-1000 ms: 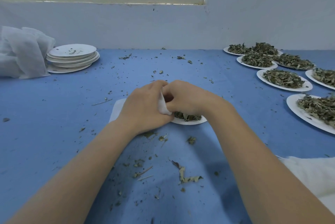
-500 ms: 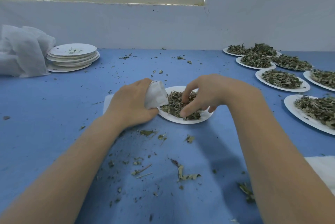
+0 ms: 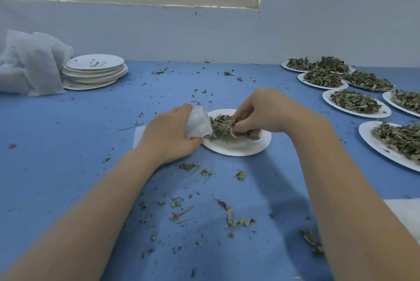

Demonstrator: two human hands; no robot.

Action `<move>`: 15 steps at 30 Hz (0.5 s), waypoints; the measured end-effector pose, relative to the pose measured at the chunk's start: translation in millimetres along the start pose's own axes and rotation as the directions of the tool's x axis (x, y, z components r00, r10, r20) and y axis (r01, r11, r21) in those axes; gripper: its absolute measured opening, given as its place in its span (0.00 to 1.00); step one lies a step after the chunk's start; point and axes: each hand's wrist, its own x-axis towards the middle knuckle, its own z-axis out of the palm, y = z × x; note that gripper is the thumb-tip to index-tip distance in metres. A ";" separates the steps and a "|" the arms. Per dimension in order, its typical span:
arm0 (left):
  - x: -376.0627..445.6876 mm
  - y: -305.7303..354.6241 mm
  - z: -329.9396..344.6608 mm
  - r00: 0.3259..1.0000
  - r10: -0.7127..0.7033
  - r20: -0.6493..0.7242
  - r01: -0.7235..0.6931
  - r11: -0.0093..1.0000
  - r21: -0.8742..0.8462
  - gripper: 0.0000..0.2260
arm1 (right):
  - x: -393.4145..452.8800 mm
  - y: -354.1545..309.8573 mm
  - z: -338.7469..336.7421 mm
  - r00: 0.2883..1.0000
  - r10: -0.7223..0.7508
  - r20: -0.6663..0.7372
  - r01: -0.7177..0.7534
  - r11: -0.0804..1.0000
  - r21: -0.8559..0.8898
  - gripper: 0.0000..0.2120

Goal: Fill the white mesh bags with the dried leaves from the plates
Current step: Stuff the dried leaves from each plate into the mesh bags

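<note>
Your left hand (image 3: 169, 135) grips the white mesh bag (image 3: 197, 125) at the plate (image 3: 238, 144) edge; your right hand (image 3: 261, 112) pinches dried leaves (image 3: 221, 127) against its mouth.

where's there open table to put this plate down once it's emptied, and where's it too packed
The widest bare blue stretch lies on the left, between the stack of empty plates and the left hand, with only crumbs on it. The far middle, along the wall, is open too. The right side is crowded with full plates, and loose leaf scraps litter the near cloth between the forearms.
</note>
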 end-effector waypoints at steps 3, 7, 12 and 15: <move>-0.8 0.0 2.9 1.000 0.014 -0.004 -0.014 1.000 0.009 0.19 | -1.7 0.1 -3.7 0.996 -0.048 -0.073 0.055 0.993 0.100 0.06; -1.5 0.2 3.1 1.000 0.008 -0.029 -0.007 1.000 0.018 0.21 | -1.0 -5.2 -0.6 0.988 -0.100 -0.120 0.119 0.979 0.165 0.09; -2.3 3.4 2.7 0.996 0.040 -0.083 -0.040 0.999 0.006 0.24 | 2.0 -15.1 9.3 0.965 -0.163 -0.206 0.207 0.955 0.214 0.11; -2.2 7.6 3.3 0.991 0.044 -0.127 -0.044 0.999 0.003 0.25 | 4.6 -22.5 18.1 0.954 -0.204 -0.219 0.254 0.940 0.229 0.11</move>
